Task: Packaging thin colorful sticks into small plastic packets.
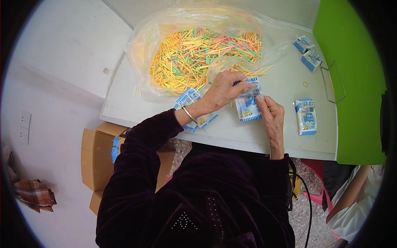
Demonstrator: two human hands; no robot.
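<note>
- A dark purple velvet garment (211, 177) with small studs sits nearest the camera, its sleeves reaching to the counter (248, 138).
- The right hand (273, 117) pinches the right edge of a blue-and-white packet (247, 108) between thumb and fingers, above the counter.
- The left hand (225, 90), with a bangle (189, 114) at its wrist, has its fingers drawn together at the packet's upper end; one cannot tell exactly what they grip.
- Similar flat packets (209, 120) lie overlapping beneath the left wrist.
- Beyond the hands, a clear plastic bag (142, 49) holds many thin yellow, pink and green sticks (198, 53).
- To the right, a filled packet (306, 118) lies near a green panel (355, 82); two packet bundles (311, 60) and a rubber band (305, 84) lie farther back.
</note>
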